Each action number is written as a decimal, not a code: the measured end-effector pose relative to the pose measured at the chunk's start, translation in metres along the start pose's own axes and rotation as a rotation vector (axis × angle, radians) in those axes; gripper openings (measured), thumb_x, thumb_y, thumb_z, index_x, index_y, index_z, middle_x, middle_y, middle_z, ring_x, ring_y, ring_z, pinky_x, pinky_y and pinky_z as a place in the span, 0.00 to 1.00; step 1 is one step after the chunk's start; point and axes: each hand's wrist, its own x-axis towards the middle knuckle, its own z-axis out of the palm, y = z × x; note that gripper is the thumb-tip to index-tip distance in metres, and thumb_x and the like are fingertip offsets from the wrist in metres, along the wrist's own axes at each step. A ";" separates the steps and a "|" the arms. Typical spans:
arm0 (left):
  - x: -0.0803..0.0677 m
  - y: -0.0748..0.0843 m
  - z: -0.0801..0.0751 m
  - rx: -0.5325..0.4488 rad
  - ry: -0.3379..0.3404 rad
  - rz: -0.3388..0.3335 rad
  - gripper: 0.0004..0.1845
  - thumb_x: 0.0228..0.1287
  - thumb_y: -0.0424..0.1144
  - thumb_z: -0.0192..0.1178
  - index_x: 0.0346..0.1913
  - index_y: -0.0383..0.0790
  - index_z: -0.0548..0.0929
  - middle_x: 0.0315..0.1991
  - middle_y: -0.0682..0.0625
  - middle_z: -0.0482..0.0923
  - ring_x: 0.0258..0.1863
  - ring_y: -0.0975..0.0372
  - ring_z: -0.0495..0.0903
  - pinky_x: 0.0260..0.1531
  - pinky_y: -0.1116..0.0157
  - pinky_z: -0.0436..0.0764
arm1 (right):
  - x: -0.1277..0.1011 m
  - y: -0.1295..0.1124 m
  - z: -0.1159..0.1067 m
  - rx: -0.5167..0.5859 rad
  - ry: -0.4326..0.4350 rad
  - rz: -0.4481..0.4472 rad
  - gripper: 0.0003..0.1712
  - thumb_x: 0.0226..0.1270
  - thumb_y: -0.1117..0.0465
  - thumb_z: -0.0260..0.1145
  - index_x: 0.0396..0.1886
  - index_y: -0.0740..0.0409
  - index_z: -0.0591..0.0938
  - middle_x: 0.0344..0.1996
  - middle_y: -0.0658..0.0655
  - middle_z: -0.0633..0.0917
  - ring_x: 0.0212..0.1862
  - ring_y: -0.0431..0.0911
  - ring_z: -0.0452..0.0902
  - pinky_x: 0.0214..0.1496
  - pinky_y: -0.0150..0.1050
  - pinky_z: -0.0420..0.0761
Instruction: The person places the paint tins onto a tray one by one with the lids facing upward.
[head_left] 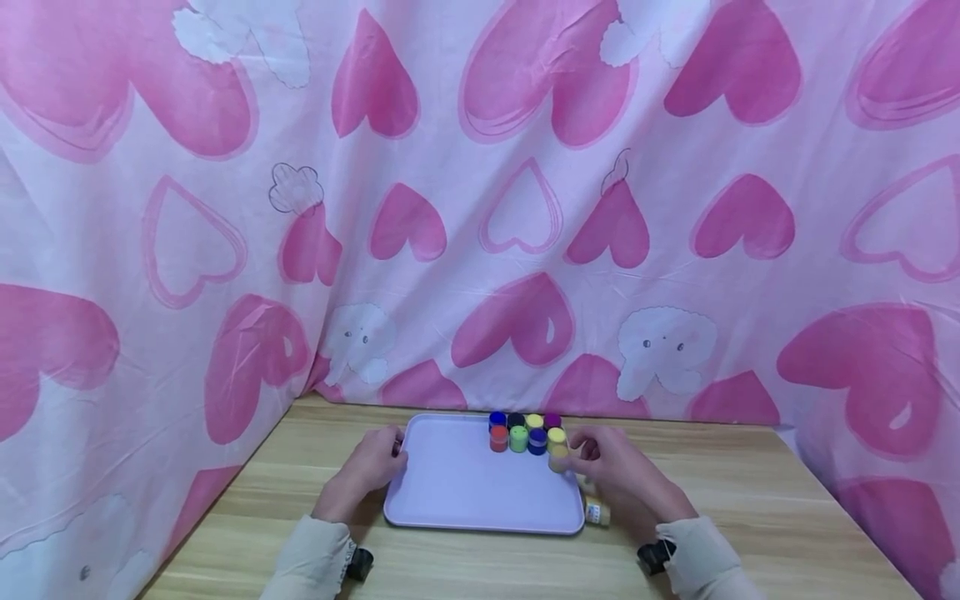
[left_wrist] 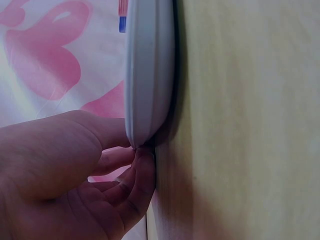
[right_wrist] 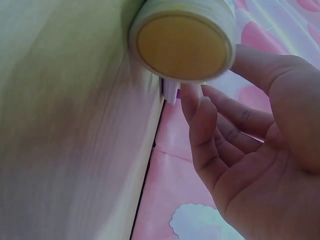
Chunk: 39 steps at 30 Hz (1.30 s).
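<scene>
Lilac plastic tray (head_left: 457,492) lies flat on the wooden table (head_left: 750,508), long side toward the person. Left hand (head_left: 367,467) rests at the tray's left edge; the left wrist view shows the thumb over the rim (left_wrist: 147,75) and the fingers (left_wrist: 135,175) curled beneath it, so the hand grips the tray. Right hand (head_left: 611,467) is at the tray's far right corner, thumb and fingers pinching a small jar with a yellow cap (head_left: 558,454); the right wrist view shows this jar (right_wrist: 182,42) held at the fingertips. Eight jars with coloured caps (head_left: 525,432) stand in two rows along the far edge of the tray, close together. One more jar (head_left: 597,510) lies on the table just beside the tray's near right corner, close under the right wrist. Judged from this layout, the filling of the tray is well advanced: most jars are placed, one is in hand, and one on the table remains
</scene>
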 end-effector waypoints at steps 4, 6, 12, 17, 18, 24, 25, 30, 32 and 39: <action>0.001 0.000 0.001 -0.009 -0.009 -0.005 0.10 0.70 0.29 0.66 0.50 0.29 0.85 0.37 0.45 0.84 0.37 0.57 0.81 0.42 0.56 0.87 | -0.004 0.005 -0.006 -0.011 0.001 -0.036 0.11 0.69 0.50 0.79 0.43 0.48 0.88 0.35 0.50 0.86 0.40 0.46 0.80 0.41 0.38 0.83; 0.001 0.000 0.001 -0.011 -0.012 -0.011 0.09 0.70 0.29 0.66 0.50 0.29 0.84 0.37 0.44 0.84 0.37 0.57 0.81 0.42 0.56 0.87 | -0.006 0.009 -0.009 -0.015 -0.004 -0.050 0.07 0.72 0.52 0.76 0.43 0.48 0.88 0.35 0.49 0.86 0.40 0.45 0.80 0.42 0.38 0.83; 0.000 -0.001 0.001 -0.006 -0.010 -0.022 0.09 0.70 0.29 0.66 0.49 0.29 0.85 0.37 0.44 0.85 0.37 0.57 0.82 0.42 0.56 0.87 | -0.014 0.022 -0.016 -0.011 -0.050 -0.140 0.06 0.78 0.53 0.71 0.43 0.48 0.88 0.36 0.49 0.88 0.41 0.45 0.82 0.42 0.36 0.84; 0.000 -0.001 0.001 -0.009 -0.006 -0.015 0.09 0.70 0.30 0.66 0.50 0.29 0.85 0.37 0.44 0.85 0.37 0.57 0.82 0.43 0.55 0.87 | -0.022 0.033 -0.023 -0.013 -0.118 -0.232 0.08 0.80 0.49 0.68 0.44 0.46 0.89 0.37 0.49 0.89 0.40 0.43 0.82 0.43 0.34 0.83; 0.000 -0.002 0.001 -0.007 -0.006 -0.014 0.10 0.70 0.30 0.66 0.50 0.29 0.85 0.38 0.44 0.86 0.38 0.57 0.82 0.44 0.55 0.87 | -0.024 0.034 -0.024 -0.015 -0.124 -0.254 0.09 0.80 0.49 0.68 0.45 0.46 0.89 0.37 0.48 0.89 0.40 0.42 0.82 0.43 0.34 0.83; 0.002 -0.003 0.002 -0.001 -0.018 -0.028 0.12 0.71 0.30 0.66 0.53 0.29 0.85 0.40 0.44 0.86 0.39 0.57 0.83 0.46 0.54 0.88 | -0.033 0.040 -0.028 0.001 -0.174 -0.311 0.08 0.78 0.47 0.70 0.46 0.43 0.89 0.38 0.45 0.89 0.42 0.39 0.83 0.44 0.34 0.83; 0.002 -0.003 0.002 0.000 -0.020 -0.028 0.12 0.71 0.30 0.66 0.53 0.28 0.85 0.40 0.44 0.86 0.39 0.57 0.82 0.46 0.54 0.88 | -0.035 0.040 -0.028 0.003 -0.188 -0.309 0.08 0.78 0.47 0.70 0.46 0.42 0.89 0.38 0.44 0.89 0.42 0.39 0.83 0.44 0.34 0.83; 0.002 -0.002 0.001 -0.002 -0.019 -0.025 0.11 0.70 0.30 0.66 0.52 0.29 0.85 0.38 0.44 0.85 0.38 0.57 0.81 0.45 0.54 0.87 | -0.044 0.043 -0.030 0.025 -0.262 -0.306 0.12 0.72 0.47 0.76 0.49 0.43 0.87 0.40 0.46 0.88 0.42 0.41 0.82 0.43 0.34 0.83; 0.001 0.000 0.000 -0.002 -0.016 -0.021 0.10 0.70 0.30 0.66 0.51 0.29 0.85 0.38 0.45 0.85 0.38 0.57 0.81 0.44 0.54 0.87 | -0.046 0.044 -0.031 0.032 -0.283 -0.322 0.15 0.69 0.49 0.78 0.51 0.45 0.87 0.40 0.48 0.88 0.42 0.43 0.82 0.42 0.35 0.84; 0.003 -0.009 0.005 -0.016 0.000 0.022 0.10 0.69 0.30 0.66 0.49 0.28 0.84 0.37 0.43 0.85 0.36 0.56 0.81 0.41 0.55 0.87 | -0.048 0.049 -0.029 0.021 -0.343 -0.345 0.26 0.64 0.53 0.82 0.59 0.46 0.83 0.45 0.49 0.86 0.47 0.44 0.80 0.46 0.35 0.82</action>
